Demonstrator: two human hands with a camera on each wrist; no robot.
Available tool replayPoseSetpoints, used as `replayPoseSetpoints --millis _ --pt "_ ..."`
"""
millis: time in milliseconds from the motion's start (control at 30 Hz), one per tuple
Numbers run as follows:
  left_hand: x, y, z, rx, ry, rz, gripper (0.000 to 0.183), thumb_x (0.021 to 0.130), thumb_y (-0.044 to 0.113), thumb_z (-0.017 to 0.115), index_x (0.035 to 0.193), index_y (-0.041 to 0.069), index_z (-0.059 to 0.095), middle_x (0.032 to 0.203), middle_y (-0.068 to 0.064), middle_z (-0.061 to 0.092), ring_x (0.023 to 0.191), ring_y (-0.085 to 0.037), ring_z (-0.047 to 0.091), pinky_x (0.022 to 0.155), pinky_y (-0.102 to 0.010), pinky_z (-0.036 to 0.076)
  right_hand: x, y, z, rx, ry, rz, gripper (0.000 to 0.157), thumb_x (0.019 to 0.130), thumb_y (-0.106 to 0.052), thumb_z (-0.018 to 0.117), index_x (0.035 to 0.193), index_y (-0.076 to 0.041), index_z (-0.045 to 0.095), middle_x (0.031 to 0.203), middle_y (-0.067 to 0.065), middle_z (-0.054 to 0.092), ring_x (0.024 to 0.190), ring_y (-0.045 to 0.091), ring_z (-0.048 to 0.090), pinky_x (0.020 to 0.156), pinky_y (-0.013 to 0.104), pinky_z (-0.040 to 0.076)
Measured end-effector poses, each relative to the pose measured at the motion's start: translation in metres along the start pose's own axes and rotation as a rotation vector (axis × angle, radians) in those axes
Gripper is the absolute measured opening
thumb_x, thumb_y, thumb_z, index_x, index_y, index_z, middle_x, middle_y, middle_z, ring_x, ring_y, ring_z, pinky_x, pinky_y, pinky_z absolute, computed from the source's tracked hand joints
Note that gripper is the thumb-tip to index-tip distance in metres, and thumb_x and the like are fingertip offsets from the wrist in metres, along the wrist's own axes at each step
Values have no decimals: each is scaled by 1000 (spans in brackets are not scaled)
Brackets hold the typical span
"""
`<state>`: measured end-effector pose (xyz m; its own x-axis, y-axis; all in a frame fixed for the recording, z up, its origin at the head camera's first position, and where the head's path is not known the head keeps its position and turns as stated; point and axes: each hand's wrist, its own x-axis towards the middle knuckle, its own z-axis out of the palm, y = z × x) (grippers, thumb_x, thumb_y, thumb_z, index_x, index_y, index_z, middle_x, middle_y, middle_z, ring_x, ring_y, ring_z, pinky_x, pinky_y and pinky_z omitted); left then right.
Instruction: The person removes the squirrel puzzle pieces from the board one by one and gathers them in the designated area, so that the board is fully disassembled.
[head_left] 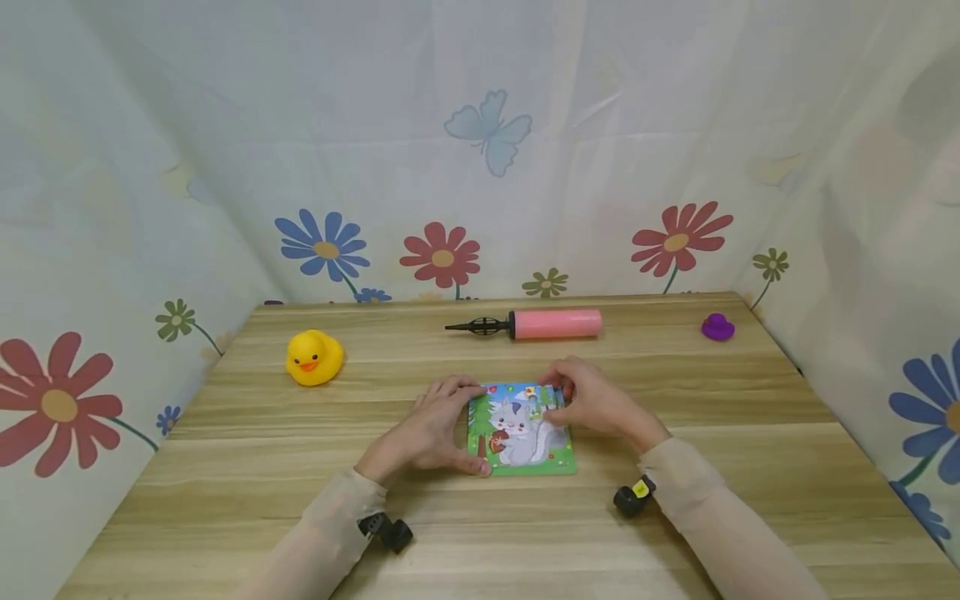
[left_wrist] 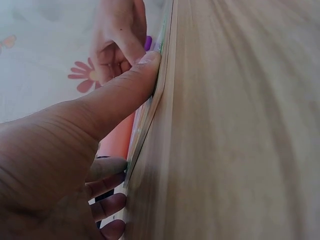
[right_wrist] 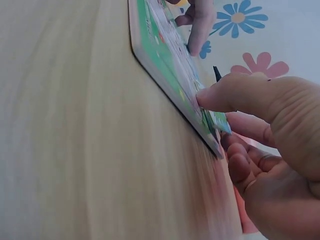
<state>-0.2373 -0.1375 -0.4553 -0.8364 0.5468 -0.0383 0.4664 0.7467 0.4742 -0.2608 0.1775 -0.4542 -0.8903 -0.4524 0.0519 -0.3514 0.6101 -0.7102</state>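
Yellow duck (head_left: 315, 358), pink pump (head_left: 557, 324), purple duck (head_left: 717, 327)

Counted around one puzzle (head_left: 517, 446): two hands (head_left: 431, 429) (head_left: 597, 407) touching it, two wrist cameras (head_left: 392, 531) (head_left: 631, 500) on its near side, one table (head_left: 510, 542) under it, and, beyond it, one pump (head_left: 557, 324), one yellow duck (head_left: 315, 360) and one small purple toy (head_left: 717, 328).

A small cloth-walled nook with a play-corner look; whether it stands in a home or a studio cannot be told. Sheets (head_left: 375, 150) printed with big flowers (head_left: 442, 257) and a butterfly (head_left: 490, 132) hang along the left, right and far sides of a wood-grain counter (head_left: 225, 483), which bears a yellow toy duck (head_left: 315, 358) and a cartoon picture board (head_left: 519, 450), and small cameras (head_left: 395, 535) sit at both wrists
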Motion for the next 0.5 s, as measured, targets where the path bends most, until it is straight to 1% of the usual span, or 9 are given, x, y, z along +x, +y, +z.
replayPoseSetpoints --millis 133,233,333,500 --pt "0 0 -1 -2 5 8 126 69 59 105 169 13 45 174 -9 39 159 -37 34 128 -63 32 -3 9 -2 56 11 -17 42 91 -6 90 130 -4 76 107 7 66 97 22 58 83 31 52" --pt "0 1 -1 0 4 13 125 69 60 105 169 13 46 174 -9 39 157 -37 36 127 -64 33 -4 15 -3 110 9 -13 41 93 -7 90 131 -2 75 107 9 68 96 23 59 83 29 52" --pt "0 0 0 -2 1 15 125 68 60 105 169 13 46 173 -9 40 156 -37 36 127 -65 33 -4 18 -3 153 5 -2 41 94 -8 90 131 0 75 108 11 69 97 24 60 83 28 52" --pt "0 -2 1 -3 5 22 123 69 59 105 168 14 47 173 -9 40 155 -36 37 126 -65 33 -4 20 -2 188 12 -2 41 94 -8 90 131 1 75 112 12 70 101 25 60 86 28 53"
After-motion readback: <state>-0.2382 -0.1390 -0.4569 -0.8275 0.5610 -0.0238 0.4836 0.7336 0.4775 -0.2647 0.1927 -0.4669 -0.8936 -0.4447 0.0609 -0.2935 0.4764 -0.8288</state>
